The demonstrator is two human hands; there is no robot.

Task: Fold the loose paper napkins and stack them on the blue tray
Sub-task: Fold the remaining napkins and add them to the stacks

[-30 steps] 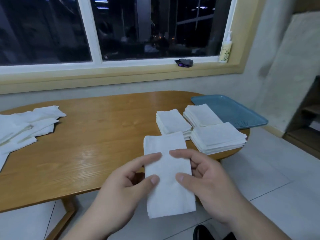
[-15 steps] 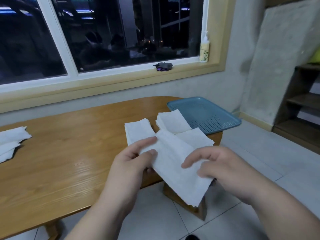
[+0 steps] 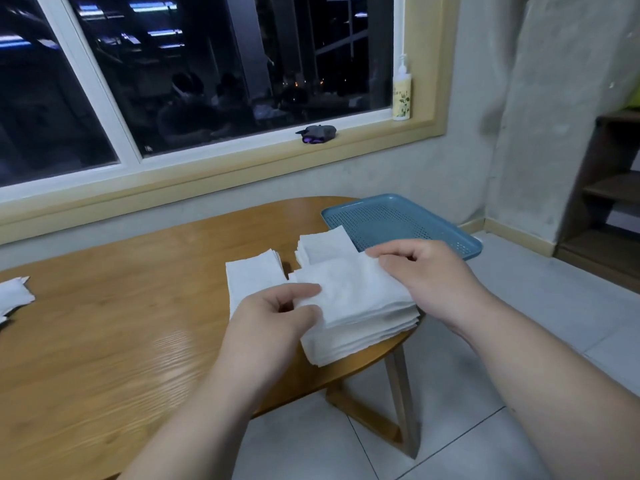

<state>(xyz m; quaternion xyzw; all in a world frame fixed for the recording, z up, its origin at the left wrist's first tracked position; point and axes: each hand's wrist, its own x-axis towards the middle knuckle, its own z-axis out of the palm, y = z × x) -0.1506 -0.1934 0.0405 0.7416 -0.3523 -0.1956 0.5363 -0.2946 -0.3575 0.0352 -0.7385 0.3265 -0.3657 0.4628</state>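
Observation:
A folded white napkin (image 3: pixel 349 289) lies on top of the nearest stack of folded napkins (image 3: pixel 360 336) at the table's right end. My left hand (image 3: pixel 277 313) pinches its near-left corner between thumb and forefinger. My right hand (image 3: pixel 422 271) pinches its far-right edge. Two more folded stacks stand behind, a left stack (image 3: pixel 254 278) and a back stack (image 3: pixel 323 244). The blue perforated tray (image 3: pixel 391 220) sits at the far right of the table with nothing on it. Loose napkins (image 3: pixel 14 296) lie at the left edge.
The oval wooden table (image 3: pixel 121 323) ends just right of the stacks, above tiled floor (image 3: pixel 519 306). A lotion bottle (image 3: pixel 401 91) and a small dark object (image 3: pixel 317 133) rest on the window sill. Wooden shelves (image 3: pixel 609 188) stand at the right.
The napkin, held long and unfolded in the air before, is now folded and lowered onto the nearest stack. Both hands moved forward over the table; the view turned right.

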